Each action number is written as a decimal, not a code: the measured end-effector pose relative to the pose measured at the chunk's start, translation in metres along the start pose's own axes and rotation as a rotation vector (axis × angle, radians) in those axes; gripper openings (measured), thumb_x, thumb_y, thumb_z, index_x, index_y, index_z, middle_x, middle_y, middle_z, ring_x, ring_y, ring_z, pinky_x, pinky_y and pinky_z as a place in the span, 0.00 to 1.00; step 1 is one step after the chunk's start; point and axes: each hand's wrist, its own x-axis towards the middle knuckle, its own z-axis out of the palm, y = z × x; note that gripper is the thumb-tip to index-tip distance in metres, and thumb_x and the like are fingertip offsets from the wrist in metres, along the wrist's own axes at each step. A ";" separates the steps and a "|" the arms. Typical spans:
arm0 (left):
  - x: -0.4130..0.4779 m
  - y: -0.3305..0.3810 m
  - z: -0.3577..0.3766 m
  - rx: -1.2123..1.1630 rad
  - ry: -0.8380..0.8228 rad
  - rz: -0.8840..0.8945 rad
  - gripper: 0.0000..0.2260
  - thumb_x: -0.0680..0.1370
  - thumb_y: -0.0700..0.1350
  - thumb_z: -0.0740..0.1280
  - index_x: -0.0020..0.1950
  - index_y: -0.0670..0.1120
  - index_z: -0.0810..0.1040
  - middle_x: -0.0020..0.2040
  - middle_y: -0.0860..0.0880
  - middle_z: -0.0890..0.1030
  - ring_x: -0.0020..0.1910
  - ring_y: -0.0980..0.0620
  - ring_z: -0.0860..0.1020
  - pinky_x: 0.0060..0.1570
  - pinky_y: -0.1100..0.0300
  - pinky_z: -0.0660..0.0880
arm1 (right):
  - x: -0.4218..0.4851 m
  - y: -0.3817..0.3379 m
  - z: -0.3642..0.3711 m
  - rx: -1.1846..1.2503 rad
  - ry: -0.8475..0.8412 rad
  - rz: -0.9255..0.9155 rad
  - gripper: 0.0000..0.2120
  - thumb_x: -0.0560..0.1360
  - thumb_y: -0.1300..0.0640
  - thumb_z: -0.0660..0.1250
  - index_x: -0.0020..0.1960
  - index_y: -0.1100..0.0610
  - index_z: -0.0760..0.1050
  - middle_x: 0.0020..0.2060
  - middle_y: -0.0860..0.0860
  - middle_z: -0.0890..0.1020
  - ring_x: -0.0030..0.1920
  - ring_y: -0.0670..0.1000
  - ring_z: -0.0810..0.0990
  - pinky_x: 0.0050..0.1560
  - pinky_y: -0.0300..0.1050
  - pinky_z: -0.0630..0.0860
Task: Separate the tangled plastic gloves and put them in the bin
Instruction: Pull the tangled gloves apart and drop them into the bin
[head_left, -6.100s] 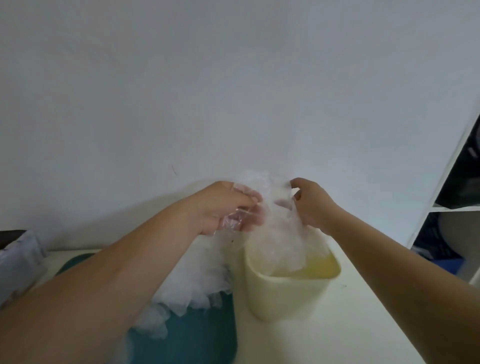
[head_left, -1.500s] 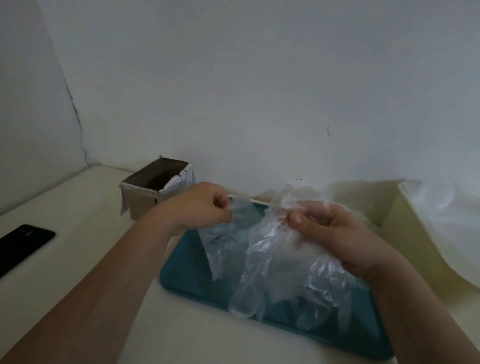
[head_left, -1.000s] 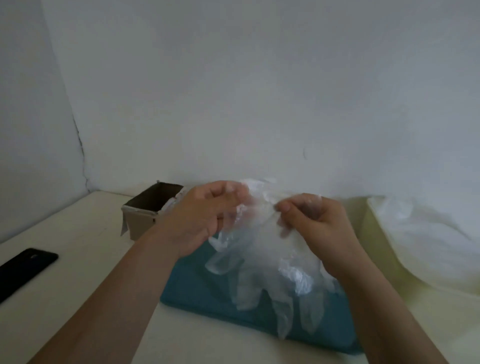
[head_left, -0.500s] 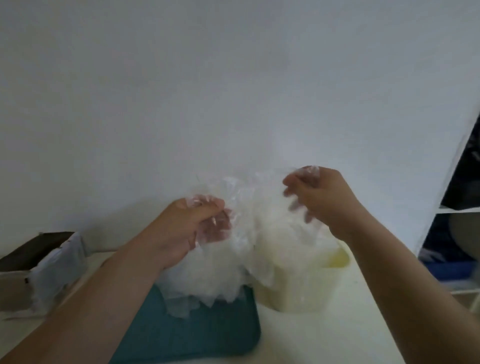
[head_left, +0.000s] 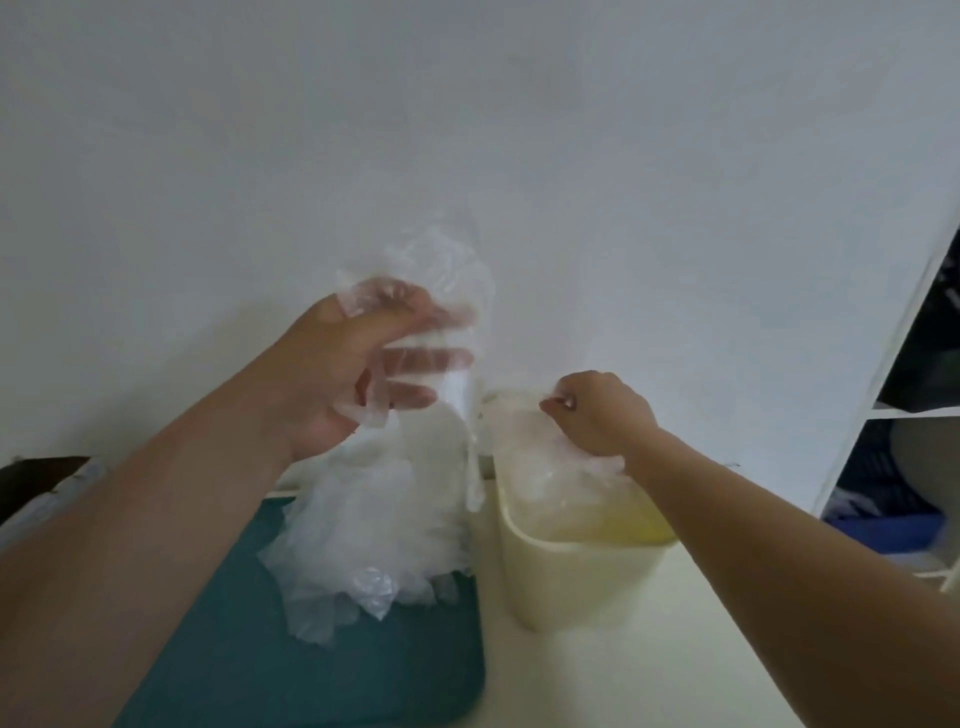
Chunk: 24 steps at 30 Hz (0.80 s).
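Step in hand: depositing 1 separated glove.

1. Your right hand (head_left: 597, 415) is curled, fingertips pinched on a single glove (head_left: 545, 467), directly above the mouth of the cream bin (head_left: 571, 582). The glove's lower part hangs inside the rim.
2. Your left hand (head_left: 343, 379) is raised and clamped on the top of the tangled gloves (head_left: 374, 519). The other fingers show through the film, though blur hides the exact hold. The clump hangs down onto the teal tray (head_left: 363, 675), just beside the bin on the bench (head_left: 701, 649).
3. A strand of film trails between clump and bin; whether it links to the single glove cannot be told.

Next move, as judged: let go with the right hand once the glove is clear of that strand, then return it to the clump for another glove.
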 end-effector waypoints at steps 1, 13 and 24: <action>0.007 -0.002 0.004 -0.014 -0.034 -0.005 0.06 0.83 0.45 0.66 0.47 0.50 0.74 0.61 0.47 0.86 0.50 0.46 0.87 0.28 0.62 0.79 | 0.000 0.001 0.002 -0.043 -0.020 -0.002 0.13 0.82 0.42 0.62 0.52 0.49 0.79 0.47 0.47 0.81 0.51 0.53 0.81 0.51 0.48 0.78; 0.114 -0.115 0.066 0.395 0.060 -0.322 0.04 0.78 0.32 0.70 0.45 0.39 0.80 0.37 0.41 0.80 0.24 0.52 0.77 0.26 0.63 0.71 | -0.019 0.029 -0.053 0.270 0.383 0.035 0.27 0.78 0.65 0.65 0.76 0.53 0.69 0.68 0.54 0.74 0.66 0.54 0.76 0.63 0.48 0.73; 0.102 -0.118 0.041 0.295 0.358 -0.183 0.13 0.75 0.35 0.70 0.57 0.48 0.82 0.53 0.46 0.84 0.53 0.46 0.84 0.57 0.51 0.83 | -0.061 -0.044 -0.013 0.073 -0.516 -0.001 0.30 0.84 0.39 0.53 0.84 0.44 0.49 0.82 0.52 0.57 0.75 0.61 0.68 0.70 0.53 0.69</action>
